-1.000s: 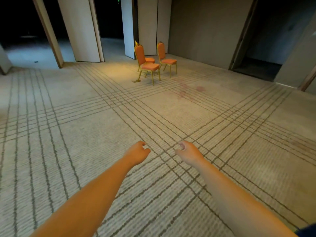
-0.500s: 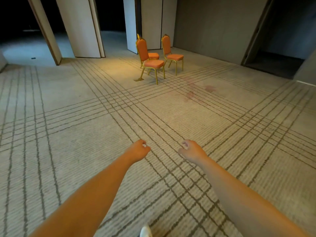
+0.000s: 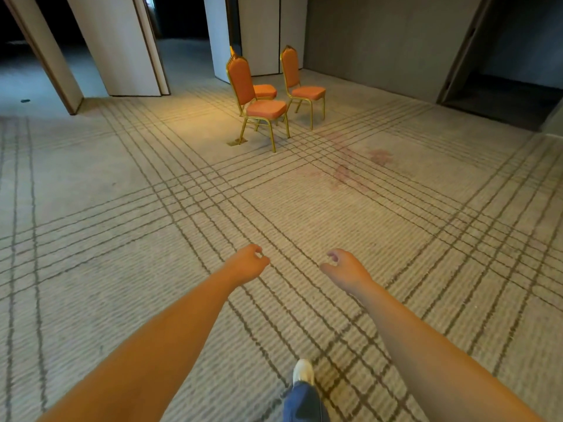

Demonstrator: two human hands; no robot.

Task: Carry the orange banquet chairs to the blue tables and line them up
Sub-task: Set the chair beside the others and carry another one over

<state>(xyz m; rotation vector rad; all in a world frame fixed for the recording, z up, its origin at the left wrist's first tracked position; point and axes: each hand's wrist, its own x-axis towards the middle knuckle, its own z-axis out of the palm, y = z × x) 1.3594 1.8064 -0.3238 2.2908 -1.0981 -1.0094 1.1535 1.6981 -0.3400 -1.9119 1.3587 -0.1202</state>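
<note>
Hands held nothing at the moment of inspection. The left hand (image 3: 247, 262) and right hand (image 3: 347, 268) were both extended forward over the carpet (image 3: 122, 269), fingers loosely curled and relaxed, gripping no object. 3 orange banquet chairs (image 3: 242, 77) with gold frames stood together on the carpet at the far side of the room, near the pale partition panels (image 3: 122, 44) and well apart from both hands. The front chair (image 3: 266, 108) stood upright, its back toward the left. The right-hand chair (image 3: 306, 92) stood upright just beside it. The rear chair (image 3: 265, 90) was largely hidden behind the front chair, only its seat and the tip of its back showing. A small floor plate (image 3: 235, 142) lay by the front chair's leg. Reddish stains (image 3: 344, 173) marked the carpet between the chairs and the hands. 1 white shoe (image 3: 303, 371) and a blue trouser leg (image 3: 304, 403) showed at the bottom edge.
</note>
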